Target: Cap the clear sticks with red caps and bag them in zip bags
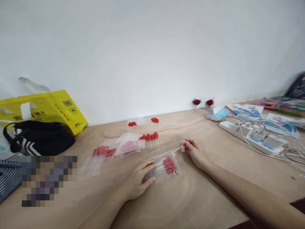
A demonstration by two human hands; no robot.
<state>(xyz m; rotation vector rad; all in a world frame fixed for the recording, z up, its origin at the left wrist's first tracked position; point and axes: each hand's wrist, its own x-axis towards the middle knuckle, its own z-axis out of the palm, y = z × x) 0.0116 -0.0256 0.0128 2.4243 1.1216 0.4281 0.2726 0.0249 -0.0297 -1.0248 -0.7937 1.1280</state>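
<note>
A clear zip-lock bag [154, 173] lies on the table with several red-tipped sticks [169, 164] inside it. My left hand [140, 178] holds its left end, fingers over the upper edge and thumb along the lower one. Just beyond the bag's red-striped mouth, my right hand [194, 151] pinches one red-tipped stick [184, 144] by its red end. That stick's pale shaft points left toward the mouth. Behind the bag, a row of loose red-tipped sticks [152, 137] lies fanned out. Farther left are filled bags [102, 151] with red-tipped sticks, partly overlapping.
Small bags with red pieces [154, 120] lie near the wall. To the right sit a power strip [252, 138] with tangled cables, a blue tissue pack [218, 113] and printed packets [247, 111]. A yellow bag [59, 101] and a black bag [45, 138] stand at left.
</note>
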